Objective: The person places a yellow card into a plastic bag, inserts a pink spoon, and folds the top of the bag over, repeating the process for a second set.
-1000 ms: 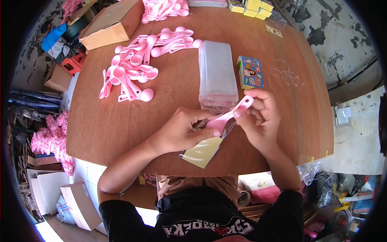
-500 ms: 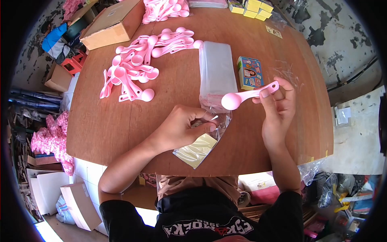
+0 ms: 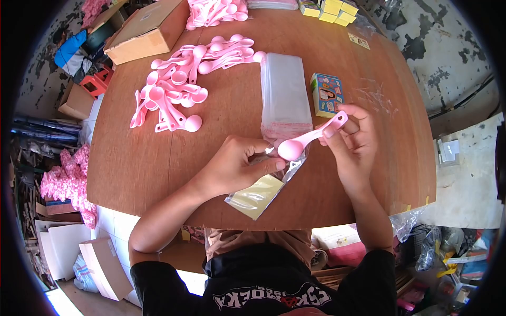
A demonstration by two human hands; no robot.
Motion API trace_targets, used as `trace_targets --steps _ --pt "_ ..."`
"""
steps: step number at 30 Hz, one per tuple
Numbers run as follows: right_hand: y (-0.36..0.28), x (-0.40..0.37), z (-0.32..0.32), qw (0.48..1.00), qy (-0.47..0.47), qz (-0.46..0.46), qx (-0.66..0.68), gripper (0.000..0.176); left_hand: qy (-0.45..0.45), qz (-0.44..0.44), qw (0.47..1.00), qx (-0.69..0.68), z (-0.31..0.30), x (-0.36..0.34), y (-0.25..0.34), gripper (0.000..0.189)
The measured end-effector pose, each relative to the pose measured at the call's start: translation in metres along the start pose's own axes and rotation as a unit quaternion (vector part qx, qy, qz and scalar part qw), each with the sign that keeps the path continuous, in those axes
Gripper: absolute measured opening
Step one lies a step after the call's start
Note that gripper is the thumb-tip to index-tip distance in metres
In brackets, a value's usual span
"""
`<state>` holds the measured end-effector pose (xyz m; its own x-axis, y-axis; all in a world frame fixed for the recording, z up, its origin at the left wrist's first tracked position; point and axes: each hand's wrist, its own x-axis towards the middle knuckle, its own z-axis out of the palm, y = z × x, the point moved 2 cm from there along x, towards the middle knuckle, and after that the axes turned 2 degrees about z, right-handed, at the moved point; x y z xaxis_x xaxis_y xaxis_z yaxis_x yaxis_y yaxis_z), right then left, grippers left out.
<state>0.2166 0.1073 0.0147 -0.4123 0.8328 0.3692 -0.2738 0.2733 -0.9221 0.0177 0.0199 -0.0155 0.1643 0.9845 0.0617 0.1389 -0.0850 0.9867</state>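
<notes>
A pink measuring spoon (image 3: 311, 138) is pinched near its handle end by my right hand (image 3: 352, 150). Its bowl overlaps the mouth of a clear plastic bag (image 3: 296, 167) beside my left fingertips. My left hand (image 3: 240, 164) grips that bag between thumb and fingers. Inside the bag's lower part lies a pale yellow card (image 3: 257, 196). Just beyond my hands is a stack of clear plastic bags (image 3: 285, 92). To its right sits a small blue stack of printed cards (image 3: 327, 95), close to my right fingertips.
Many pink measuring spoons (image 3: 176, 89) are heaped at the left, with another pile (image 3: 217, 11) at the back. A cardboard box (image 3: 147, 30) stands at the back left. Yellow card stacks (image 3: 332, 9) and a single card (image 3: 359, 41) lie at the back right. Plastic scraps (image 3: 375, 95) lie rightward.
My right hand has brought the spoon left and down, so its bowl is now at the bag's mouth. My left hand stays nearly in place with the bag.
</notes>
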Motion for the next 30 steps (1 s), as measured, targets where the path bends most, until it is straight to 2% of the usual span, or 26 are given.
trace_targets --steps 3,6,7,10,13,15,21,23,27,30 --pt "0.003 -0.003 0.005 0.999 -0.017 -0.027 -0.037 0.038 -0.005 0.036 0.999 0.01 0.002 0.0 0.01 0.021" --pt "0.003 -0.009 0.011 0.993 -0.052 -0.029 -0.102 0.039 -0.002 0.027 0.999 -0.019 0.005 -0.001 0.011 0.024" --pt "0.009 -0.01 0.013 0.99 -0.051 -0.065 -0.115 0.037 -0.002 0.025 0.999 -0.02 0.005 -0.001 0.009 0.024" --pt "0.009 -0.014 0.019 0.985 -0.049 -0.079 -0.146 0.036 -0.012 0.037 0.999 0.004 0.003 0.001 0.004 0.03" --pt "0.008 -0.015 0.02 0.987 -0.05 -0.072 -0.135 0.035 -0.001 0.028 0.998 0.055 0.005 0.001 0.002 0.033" --pt "0.009 -0.016 0.02 0.989 -0.053 -0.06 -0.126 0.034 0.043 0.072 0.996 0.027 0.007 0.002 -0.002 0.031" --pt "0.013 -0.016 0.021 0.994 -0.051 -0.044 -0.087 0.032 0.039 0.058 0.997 0.046 0.005 0.0 0.012 0.028" --pt "0.01 -0.015 0.022 0.999 -0.014 -0.032 -0.029 0.033 0.042 0.059 0.997 0.037 0.009 0.0 0.014 0.028" --pt "0.01 -0.017 0.024 1.0 -0.015 0.0 -0.009 0.037 0.021 0.033 0.999 0.028 0.008 -0.003 0.019 0.027" --pt "0.016 -0.02 0.027 1.0 -0.008 0.013 0.003 0.028 0.032 0.038 0.997 0.064 0.007 -0.003 0.016 0.026"
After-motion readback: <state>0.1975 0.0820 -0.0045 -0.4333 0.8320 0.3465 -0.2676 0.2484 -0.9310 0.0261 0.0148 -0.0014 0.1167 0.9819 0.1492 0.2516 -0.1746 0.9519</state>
